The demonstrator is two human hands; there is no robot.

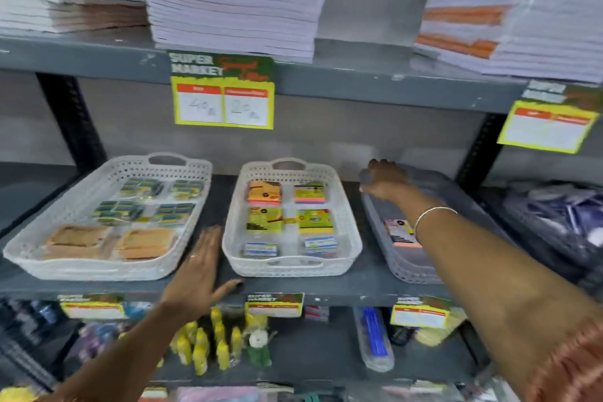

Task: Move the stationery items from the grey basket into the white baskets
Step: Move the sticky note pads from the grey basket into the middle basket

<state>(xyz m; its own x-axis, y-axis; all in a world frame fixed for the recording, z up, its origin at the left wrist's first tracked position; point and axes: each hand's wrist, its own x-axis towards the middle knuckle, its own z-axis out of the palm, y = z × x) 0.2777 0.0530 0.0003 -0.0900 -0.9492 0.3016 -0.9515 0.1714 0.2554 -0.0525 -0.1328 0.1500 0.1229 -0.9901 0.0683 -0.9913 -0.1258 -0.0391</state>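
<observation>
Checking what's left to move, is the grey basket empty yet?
Not empty. One pink-edged packet lies in the grey basket, partly behind the right forearm; the rest is hidden.

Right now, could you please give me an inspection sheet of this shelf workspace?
Surface: dark grey middle shelf, three baskets in a row.
Job's things: grey basket on the right, one pink packet visible inside; left white basket and middle white basket hold sorted packets.
Clutter: nothing seen loose on the shelf.
Grippers: left hand flat and open on the shelf edge; right hand on the grey basket's far rim, grip unclear.
Cables: nothing seen.
Surroundings: notebook stacks above, price tags, yellow bottles below.
</observation>
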